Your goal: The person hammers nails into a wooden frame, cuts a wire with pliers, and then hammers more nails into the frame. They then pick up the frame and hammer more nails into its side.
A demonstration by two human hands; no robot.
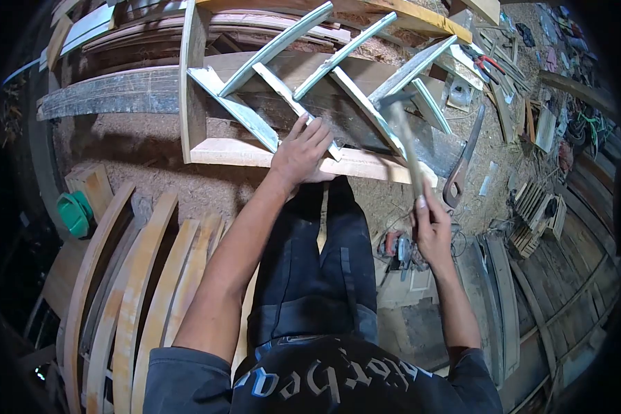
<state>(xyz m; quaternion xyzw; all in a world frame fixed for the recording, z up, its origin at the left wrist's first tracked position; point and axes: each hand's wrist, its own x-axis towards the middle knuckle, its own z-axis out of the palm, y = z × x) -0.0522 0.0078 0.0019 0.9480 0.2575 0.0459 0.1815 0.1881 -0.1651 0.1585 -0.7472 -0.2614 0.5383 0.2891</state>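
Observation:
A wooden frame [214, 153] lies before me, with pale green-edged slats [276, 50] set in it at slants. My left hand [302, 150] is closed around the lower end of one short slat [281, 88], where it meets the front rail. The palm is partly hidden behind the rail. In my right hand [431, 231] is a hammer, its handle [412, 155] pointing up and away; its far end is smeared by motion over the right-hand slats. A handsaw [470, 148] lies just right of the frame.
Curved wooden pieces [145, 276] stand at lower left, beside a green plastic container [74, 214]. A red-and-grey power tool [397, 247] sits near my right forearm. Red-handled pliers [486, 61] lie at upper right. Wood scraps and sawdust cover the ground.

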